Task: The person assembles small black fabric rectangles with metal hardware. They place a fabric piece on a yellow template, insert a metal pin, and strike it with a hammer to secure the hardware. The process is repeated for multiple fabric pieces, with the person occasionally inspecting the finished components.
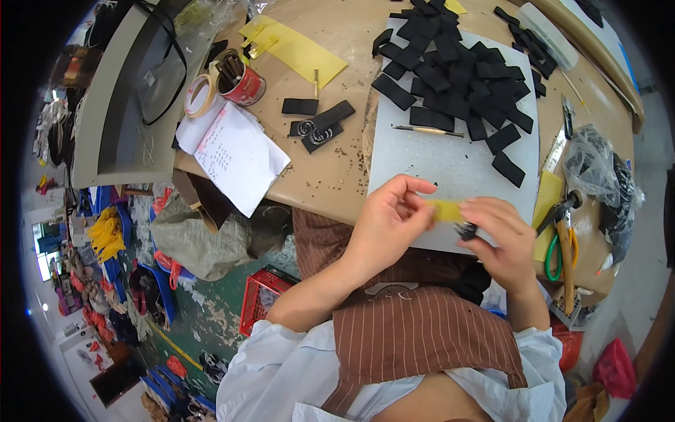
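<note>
A small yellow strip (pixel 446 210) is stretched between my two hands, just above the near part of the white board (pixel 394 158). My left hand (pixel 395 218) pinches its left end between thumb and fingers, with the index finger raised. My right hand (pixel 503 235) is closed on the other end. A small black piece (pixel 465 231) with ragged edges shows by my right thumb; its kind is hard to make out. Beyond my hands, a heap of black fabric strips (pixel 457 77) covers the far part of the board. A thin pen-like tool (pixel 427 131) lies in front of the heap.
At left are an open notebook (pixel 235 156), a tape roll (pixel 199 96), a red can (pixel 246 86) and several black strips (pixel 327 121). A yellow sheet (pixel 302 53) lies behind them. Scissors (pixel 562 246), a hammer (pixel 564 218), a metal ruler (pixel 555 151) and a plastic bag (pixel 592 158) lie at right.
</note>
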Tool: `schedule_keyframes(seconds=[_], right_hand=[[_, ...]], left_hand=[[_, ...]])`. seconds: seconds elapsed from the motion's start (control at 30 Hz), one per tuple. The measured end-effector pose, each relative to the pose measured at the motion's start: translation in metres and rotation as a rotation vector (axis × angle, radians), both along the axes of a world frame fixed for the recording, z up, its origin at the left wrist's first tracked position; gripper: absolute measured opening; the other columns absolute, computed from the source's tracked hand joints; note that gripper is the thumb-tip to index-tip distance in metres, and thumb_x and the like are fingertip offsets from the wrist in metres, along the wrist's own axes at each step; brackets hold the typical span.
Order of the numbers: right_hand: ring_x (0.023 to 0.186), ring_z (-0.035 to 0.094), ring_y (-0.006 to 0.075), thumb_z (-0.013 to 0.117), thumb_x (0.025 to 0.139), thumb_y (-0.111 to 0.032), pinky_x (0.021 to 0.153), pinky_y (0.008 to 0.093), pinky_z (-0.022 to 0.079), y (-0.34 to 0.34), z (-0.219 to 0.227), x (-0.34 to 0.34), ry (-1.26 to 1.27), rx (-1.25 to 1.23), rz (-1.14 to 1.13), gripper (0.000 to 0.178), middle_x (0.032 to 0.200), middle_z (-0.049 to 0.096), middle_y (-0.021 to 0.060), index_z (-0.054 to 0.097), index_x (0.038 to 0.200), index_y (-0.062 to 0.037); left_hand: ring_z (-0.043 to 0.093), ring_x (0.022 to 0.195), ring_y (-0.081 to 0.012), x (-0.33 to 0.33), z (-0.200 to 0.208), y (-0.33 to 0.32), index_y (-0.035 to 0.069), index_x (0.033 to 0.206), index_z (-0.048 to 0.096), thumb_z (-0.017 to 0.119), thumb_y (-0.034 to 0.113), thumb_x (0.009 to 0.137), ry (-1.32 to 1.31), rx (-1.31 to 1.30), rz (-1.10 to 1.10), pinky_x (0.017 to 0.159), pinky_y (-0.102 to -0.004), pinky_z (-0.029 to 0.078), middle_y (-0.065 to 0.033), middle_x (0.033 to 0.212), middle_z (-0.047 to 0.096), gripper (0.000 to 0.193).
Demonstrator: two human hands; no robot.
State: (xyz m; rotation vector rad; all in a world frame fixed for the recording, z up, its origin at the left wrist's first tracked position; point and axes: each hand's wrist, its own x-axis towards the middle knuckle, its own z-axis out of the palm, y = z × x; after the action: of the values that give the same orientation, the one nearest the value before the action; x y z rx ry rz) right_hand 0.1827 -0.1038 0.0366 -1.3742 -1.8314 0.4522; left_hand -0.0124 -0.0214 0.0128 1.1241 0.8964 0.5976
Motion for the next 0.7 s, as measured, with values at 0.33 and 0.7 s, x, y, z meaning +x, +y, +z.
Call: schedule_keyframes(seconds=[0.33, 0.7], right_hand=[[0.109, 0.059, 0.0189, 0.068, 0.077, 0.003, 0.098, 0.0305, 0.042, 0.008, -0.007, 0.116, -0.027, -0.113, -0.674, 0.046, 0.115, 0.064, 0.0103, 0.06, 0.123, -0.0015], [0.114, 0.057, 0.0312, 0.074, 0.074, -0.004, 0.098, 0.0384, 0.044, -0.005, -0.022, 0.077, -0.271, -0.075, -0.413, 0.04, 0.115, 0.066, 0.01, 0.066, 0.114, -0.006]], left_hand=[[0.067, 0.078, -0.011, 0.012, 0.001, 0.025, -0.003, 0.106, 0.059, 0.064, 0.004, 0.088, 0.012, 0.077, 0.014, 0.068, -0.0212, 0.055, -0.0066, 0.09, 0.064, 0.019], [0.068, 0.075, -0.016, 0.032, 0.005, 0.041, 0.004, 0.1, 0.066, 0.071, 0.007, 0.082, 0.457, 0.756, 0.033, 0.063, -0.0266, 0.051, -0.0076, 0.095, 0.067, 0.019]])
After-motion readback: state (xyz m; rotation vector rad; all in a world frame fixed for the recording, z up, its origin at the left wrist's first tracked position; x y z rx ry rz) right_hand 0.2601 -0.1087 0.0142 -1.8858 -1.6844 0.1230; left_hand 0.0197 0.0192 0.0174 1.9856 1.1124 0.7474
